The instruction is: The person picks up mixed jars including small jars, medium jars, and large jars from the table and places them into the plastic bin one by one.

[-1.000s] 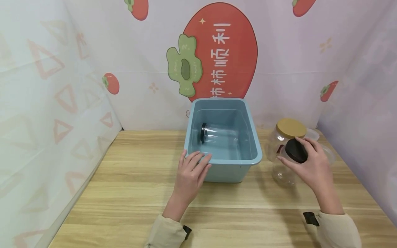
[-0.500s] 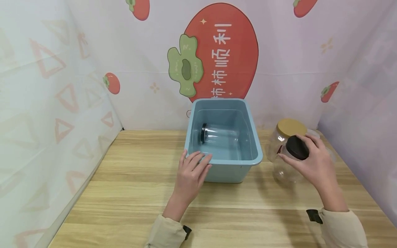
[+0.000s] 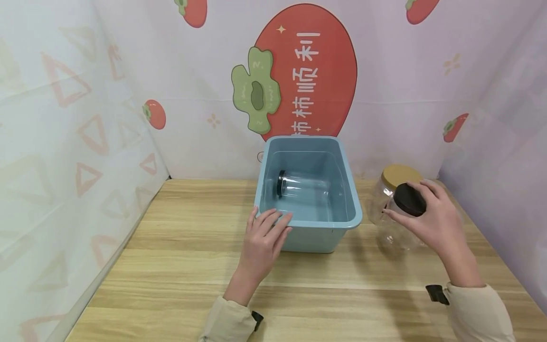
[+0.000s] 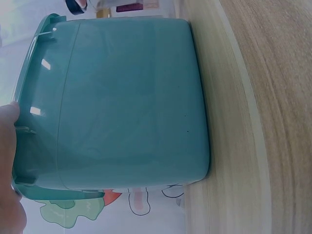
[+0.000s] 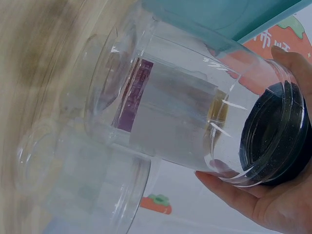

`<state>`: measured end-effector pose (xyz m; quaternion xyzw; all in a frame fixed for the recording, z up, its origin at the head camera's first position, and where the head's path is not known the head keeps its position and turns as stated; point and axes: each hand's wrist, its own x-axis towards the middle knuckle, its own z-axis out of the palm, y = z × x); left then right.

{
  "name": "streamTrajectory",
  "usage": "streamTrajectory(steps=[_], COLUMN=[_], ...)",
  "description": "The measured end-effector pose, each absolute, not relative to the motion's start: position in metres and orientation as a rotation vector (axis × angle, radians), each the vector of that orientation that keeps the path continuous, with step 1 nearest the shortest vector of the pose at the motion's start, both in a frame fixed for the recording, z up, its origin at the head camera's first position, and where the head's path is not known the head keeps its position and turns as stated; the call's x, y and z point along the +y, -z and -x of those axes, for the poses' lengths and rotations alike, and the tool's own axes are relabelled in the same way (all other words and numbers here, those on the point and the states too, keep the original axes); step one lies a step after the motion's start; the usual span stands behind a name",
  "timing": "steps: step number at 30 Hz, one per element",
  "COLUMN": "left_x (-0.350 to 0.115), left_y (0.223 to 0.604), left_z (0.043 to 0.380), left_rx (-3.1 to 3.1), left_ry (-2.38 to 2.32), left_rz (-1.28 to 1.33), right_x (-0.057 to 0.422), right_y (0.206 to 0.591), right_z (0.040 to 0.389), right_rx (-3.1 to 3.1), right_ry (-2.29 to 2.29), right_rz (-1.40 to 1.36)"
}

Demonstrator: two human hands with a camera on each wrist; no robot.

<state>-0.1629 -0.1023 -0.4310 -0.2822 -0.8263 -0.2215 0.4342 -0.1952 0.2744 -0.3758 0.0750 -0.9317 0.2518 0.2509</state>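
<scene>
My left hand [image 3: 260, 240] grips the front left rim of a light blue plastic bin [image 3: 318, 240], fingers over the edge and thumb outside. Inside the bin lies a clear jar [image 3: 305, 185] on its side, its black lid to the left. With thumb and fingers my right hand [image 3: 440, 223] holds a second clear jar [image 5: 175, 112] by its black lid [image 3: 409, 199], right of the bin. The jar is upright; whether its base touches the table cannot be told.
Close behind the held jar stands a larger clear jar with a yellow lid [image 3: 399, 175]. Another clear container [image 5: 97, 190] is beside it, mostly hidden by my right hand in the head view. A printed cloth [image 3: 205, 57] hangs behind the wooden table [image 3: 179, 266].
My right hand, holding the black-lidded jar, has risen slightly and shifted a little to the right. My left hand and the bin have stayed in place.
</scene>
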Motion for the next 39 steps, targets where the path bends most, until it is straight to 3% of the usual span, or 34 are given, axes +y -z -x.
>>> streamTrajectory(steps=[39], left_x=[-0.102], left_y=[0.428], left_z=[0.160], left_rx=[-2.069], left_ry=[0.522], left_rz=[0.712], right_x=[0.272], right_y=[0.326], right_z=[0.199], right_rx=[-2.659], right_ry=[-0.617], right_rz=[-0.245])
